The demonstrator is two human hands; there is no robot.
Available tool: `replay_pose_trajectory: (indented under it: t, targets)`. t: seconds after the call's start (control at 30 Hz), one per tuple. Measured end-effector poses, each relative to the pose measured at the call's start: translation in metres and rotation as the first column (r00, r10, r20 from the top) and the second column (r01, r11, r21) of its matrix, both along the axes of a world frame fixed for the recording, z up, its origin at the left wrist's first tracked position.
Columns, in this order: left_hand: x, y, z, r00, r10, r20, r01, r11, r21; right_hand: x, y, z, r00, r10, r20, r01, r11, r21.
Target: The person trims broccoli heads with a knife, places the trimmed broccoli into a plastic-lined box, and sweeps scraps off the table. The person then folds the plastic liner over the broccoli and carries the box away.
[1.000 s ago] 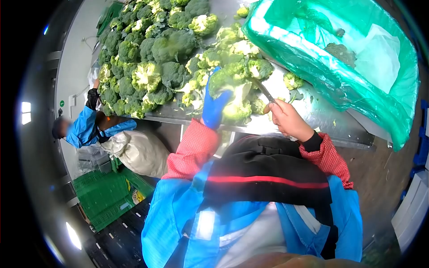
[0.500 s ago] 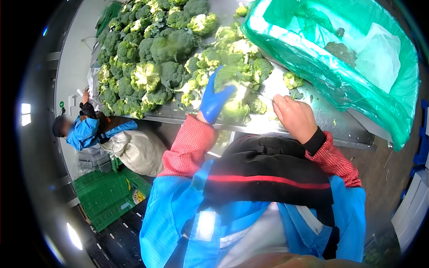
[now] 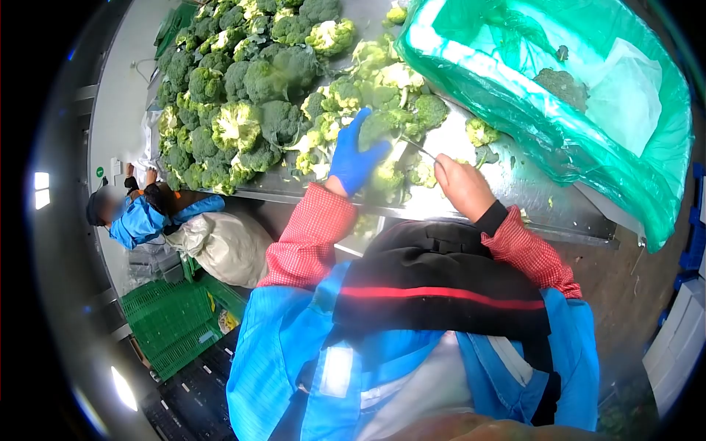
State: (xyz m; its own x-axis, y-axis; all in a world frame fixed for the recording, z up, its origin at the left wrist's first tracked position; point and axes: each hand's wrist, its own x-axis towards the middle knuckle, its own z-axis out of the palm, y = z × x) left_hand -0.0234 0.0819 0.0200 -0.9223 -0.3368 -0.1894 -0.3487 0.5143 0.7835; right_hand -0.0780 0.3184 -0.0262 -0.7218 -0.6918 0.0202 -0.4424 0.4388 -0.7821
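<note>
My left hand [image 3: 354, 160], in a blue glove, grips a broccoli head [image 3: 376, 129] between thumb and fingers above the near part of the metal table [image 3: 515, 184]. My bare right hand [image 3: 465, 189] is closed round a knife [image 3: 419, 148]. Its thin blade points left, toward the stem side of that broccoli, and I cannot tell whether it touches. Cut broccoli pieces [image 3: 422, 173] lie under and beside both hands. Behind the left hand spreads a big pile of broccoli heads [image 3: 248, 81].
A crate lined with green plastic [image 3: 507, 110] stands at the right, with a broccoli piece [image 3: 562, 88] inside. At the left another person [image 3: 140, 217] works by a pale sack [image 3: 224, 250]. Green crates [image 3: 165, 323] stand below.
My right hand with the knife has moved slightly left and down, and more of the blade shows. My left hand has barely shifted. The other person's hands have moved.
</note>
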Motion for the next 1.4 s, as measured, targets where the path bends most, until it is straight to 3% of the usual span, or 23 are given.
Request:
replay_pose_trajectory:
  t: [0.03,0.07,0.13,0.2,0.3,0.4,0.5,0.53,0.67,0.73,0.77,0.8,0.87,0.93,0.97,1.0,1.03,1.07,1.1,1.13,1.2,1.27,1.4]
  targets:
    - [0.001,-0.002,-0.006,1.0,-0.008,-0.03,0.009,1.0,0.011,0.0,-0.003,-0.007,0.99,0.014,0.143,0.004,0.992,-0.125]
    - [0.001,-0.004,-0.011,0.998,-0.019,-0.061,0.02,1.0,0.021,-0.003,0.002,-0.013,0.855,0.026,0.518,0.05,0.99,-0.133]
    - [0.004,0.002,-0.007,0.996,0.068,-0.064,-0.048,0.958,0.282,-0.012,0.014,0.019,0.216,0.065,0.974,0.121,0.988,-0.093]
    - [0.006,0.011,0.012,0.982,0.18,0.053,-0.174,0.771,0.613,-0.01,0.023,0.026,0.265,0.062,0.962,0.184,0.976,-0.113]
    - [0.014,-0.007,0.007,0.982,0.186,-0.02,-0.13,0.753,0.645,-0.008,0.032,0.034,0.385,0.114,0.916,0.235,0.947,-0.217]
    - [0.019,-0.009,0.019,0.987,0.16,0.007,-0.114,0.669,0.735,-0.011,0.009,0.034,0.872,-0.101,0.479,0.283,0.903,-0.324]
    - [0.018,-0.009,0.037,0.985,0.133,0.112,-0.17,0.61,0.774,-0.022,-0.018,0.037,0.892,-0.118,0.437,0.269,0.915,-0.302]
    - [0.017,-0.01,0.031,0.984,0.136,0.115,-0.168,0.496,0.852,-0.026,-0.027,0.036,0.915,-0.082,0.395,0.224,0.917,-0.33]
    - [0.009,-0.036,0.02,0.962,0.267,0.055,-0.211,0.6,0.772,-0.027,-0.027,0.053,0.804,-0.108,0.585,0.398,0.829,-0.393]
    - [-0.008,-0.062,0.037,0.989,0.143,0.023,-0.092,0.502,0.86,-0.023,-0.018,0.049,0.876,-0.181,0.448,0.309,0.922,-0.232]
    - [-0.017,-0.073,0.043,0.965,0.243,0.094,-0.194,0.429,0.882,-0.017,-0.017,0.028,0.902,-0.151,0.403,0.278,0.919,-0.278]
    - [-0.03,-0.084,0.06,0.974,0.223,0.043,-0.112,0.305,0.946,-0.01,-0.017,0.008,0.926,-0.124,0.358,0.247,0.914,-0.321]
    - [-0.058,-0.112,0.076,0.938,0.337,0.077,-0.172,0.261,0.95,0.0,-0.016,0.009,0.904,-0.112,0.412,0.192,0.969,-0.157]
    - [-0.088,-0.141,0.093,0.882,0.452,0.135,-0.234,0.172,0.957,0.01,-0.02,0.001,0.928,-0.103,0.358,0.168,0.973,-0.156]
    - [-0.1,-0.142,0.108,0.773,0.591,0.23,-0.294,0.012,0.956,0.012,-0.021,0.001,0.915,-0.096,0.391,0.155,0.98,-0.122]
    - [-0.115,-0.176,0.093,0.755,0.635,0.162,-0.202,-0.01,0.979,0.011,-0.024,0.0,0.928,-0.086,0.362,0.137,0.984,-0.118]
    - [-0.13,-0.235,0.049,0.792,0.591,-0.153,-0.074,0.341,0.937,0.012,-0.025,-0.002,0.938,-0.088,0.335,0.132,0.985,-0.111]
    - [-0.135,-0.232,0.067,0.732,0.672,-0.11,-0.013,0.175,0.984,0.014,-0.021,-0.003,0.943,-0.109,0.314,0.145,0.985,-0.093]
    - [-0.145,-0.249,0.051,0.713,0.601,-0.361,0.077,0.445,0.892,0.012,-0.018,0.002,0.93,-0.106,0.353,0.126,0.991,-0.036]
    - [-0.149,-0.225,0.081,0.68,0.728,-0.082,-0.021,0.132,0.991,0.012,-0.017,0.001,0.928,-0.146,0.343,0.139,0.989,0.046]
    - [-0.164,-0.185,0.1,0.671,0.742,0.005,-0.181,0.156,0.971,0.012,-0.01,0.003,0.962,-0.109,0.249,0.116,0.993,-0.013]
    - [-0.177,-0.149,0.104,0.864,0.402,-0.302,0.046,0.534,0.844,0.014,-0.005,0.001,0.984,-0.1,0.144,0.106,0.994,-0.034]
    - [-0.219,-0.028,0.15,0.871,-0.258,-0.418,0.476,0.655,0.587,0.009,0.007,0.006,1.0,-0.005,0.023,0.004,1.0,0.017]
